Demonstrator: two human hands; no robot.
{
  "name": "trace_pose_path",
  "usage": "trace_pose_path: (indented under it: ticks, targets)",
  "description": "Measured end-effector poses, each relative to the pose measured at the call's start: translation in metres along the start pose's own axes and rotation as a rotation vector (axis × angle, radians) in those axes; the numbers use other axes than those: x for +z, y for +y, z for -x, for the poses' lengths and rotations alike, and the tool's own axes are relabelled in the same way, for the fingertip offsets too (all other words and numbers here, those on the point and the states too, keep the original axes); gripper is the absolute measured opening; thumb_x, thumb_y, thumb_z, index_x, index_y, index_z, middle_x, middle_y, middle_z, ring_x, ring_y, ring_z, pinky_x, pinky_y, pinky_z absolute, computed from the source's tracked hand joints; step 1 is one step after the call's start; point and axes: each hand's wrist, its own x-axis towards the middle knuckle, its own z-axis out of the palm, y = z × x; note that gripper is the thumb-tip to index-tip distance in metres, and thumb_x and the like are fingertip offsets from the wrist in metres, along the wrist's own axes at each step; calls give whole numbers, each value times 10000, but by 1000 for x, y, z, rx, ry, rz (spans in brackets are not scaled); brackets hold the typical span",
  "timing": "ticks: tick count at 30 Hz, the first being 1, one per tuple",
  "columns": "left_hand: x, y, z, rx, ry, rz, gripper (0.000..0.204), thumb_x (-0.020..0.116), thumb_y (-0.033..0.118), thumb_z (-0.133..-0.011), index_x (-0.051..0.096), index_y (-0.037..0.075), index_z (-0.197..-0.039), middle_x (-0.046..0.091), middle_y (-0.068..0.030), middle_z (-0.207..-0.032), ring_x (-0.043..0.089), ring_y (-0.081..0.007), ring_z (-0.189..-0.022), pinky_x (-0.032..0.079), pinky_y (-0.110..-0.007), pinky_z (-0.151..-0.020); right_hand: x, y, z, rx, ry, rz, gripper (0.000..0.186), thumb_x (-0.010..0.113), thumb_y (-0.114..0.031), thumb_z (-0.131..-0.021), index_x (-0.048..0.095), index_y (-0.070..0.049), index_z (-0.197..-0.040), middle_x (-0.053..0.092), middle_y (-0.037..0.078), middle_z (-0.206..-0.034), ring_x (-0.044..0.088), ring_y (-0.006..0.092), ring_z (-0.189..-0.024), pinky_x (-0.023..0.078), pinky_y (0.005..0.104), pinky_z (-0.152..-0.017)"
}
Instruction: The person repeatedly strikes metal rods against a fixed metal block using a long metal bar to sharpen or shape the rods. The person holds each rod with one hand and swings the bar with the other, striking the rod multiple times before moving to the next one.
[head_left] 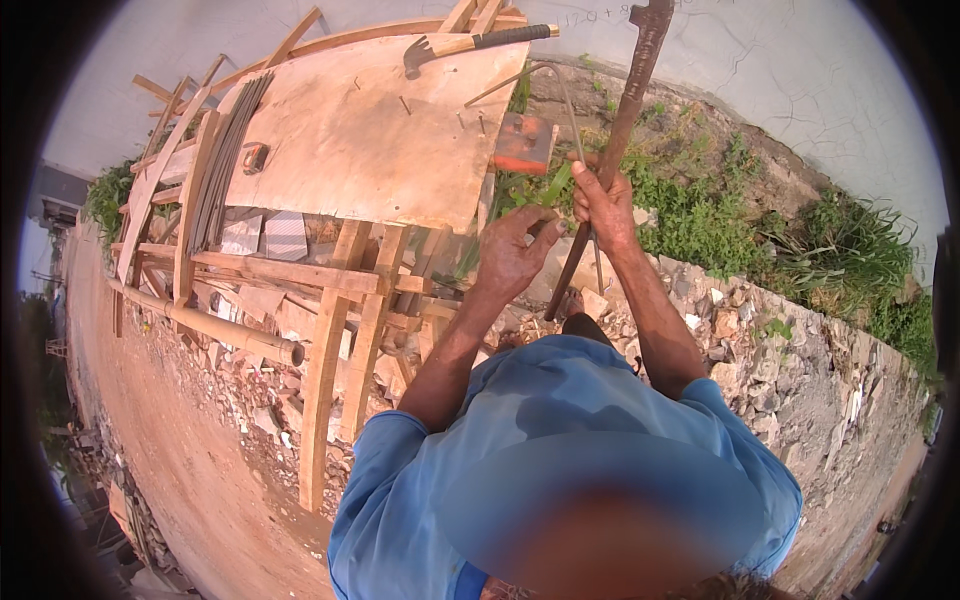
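My right hand (606, 208) is closed around a long rusty metal bar (632, 100) with a notched upper end. The bar slants down toward the rubble by my foot. Against it in the same grip runs a thin metal rod (570, 100), its upper part bent over to the left above the board. My left hand (515, 248) is just left of the bar, fingers curled and thumb near the fingertips; what they pinch, if anything, is too small to make out. A narrow green strip (556, 186) shows between the hands, possibly a leaf.
A plywood board (350, 130) on a timber frame (330, 380) carries a claw hammer (470, 45), upright nails and a tape measure (255, 157). Thin rods (225, 150) lie along its left side. An orange-red object (523, 143) sits at its right edge. Rubble (740, 330), plants (830, 250) and a wall surround me.
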Motion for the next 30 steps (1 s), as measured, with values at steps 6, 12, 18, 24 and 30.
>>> trace_pose_path:
  ticks: [6, 12, 18, 24, 30]
  targets:
    - [-95, 11, -105, 532, 530, -712, 242, 616, 224, -965, 676, 67, -1139, 682, -129, -999, 666, -269, -924, 520, -381, -809, -33, -43, -16, 79, -369, -165, 292, 581, -291, -1011, 640, -59, -1178, 377, -77, -563, 365, 41, -439, 332, 226, -434]
    - [-91, -25, -94, 8, 266, -569, 259, 600, 236, -954, 689, 96, -1153, 667, -152, -876, 653, -290, -753, 514, -390, -727, -49, -22, -65, 336, -337, 8, 183, 615, -249, -994, 599, -71, -1036, 418, -62, -571, 383, 47, -448, 320, 233, -417]
    - [-67, -46, -67, -201, 402, -681, 180, 633, 208, -912, 700, 91, -1030, 637, -157, -863, 635, -340, -782, 501, -451, -714, -58, 2, -109, 451, -499, 51, 184, 666, -224, -961, 536, -96, -985, 458, -30, -598, 411, 69, -458, 337, 241, -410]
    - [-47, -48, -63, -234, 443, -726, 183, 639, 219, -888, 704, 84, -993, 620, -141, -834, 619, -323, -795, 485, -432, -735, -73, -3, -134, 531, -580, 68, 165, 657, -202, -966, 543, -85, -993, 467, -22, -605, 424, 66, -460, 349, 225, -413]
    - [-32, -50, -60, -275, 450, -781, 183, 640, 204, -875, 707, 82, -993, 617, -136, -844, 613, -328, -835, 483, -439, -746, -79, 2, -136, 579, -595, 133, 186, 647, -187, -968, 542, -37, -1005, 505, -5, -603, 431, 64, -440, 335, 220, -386]
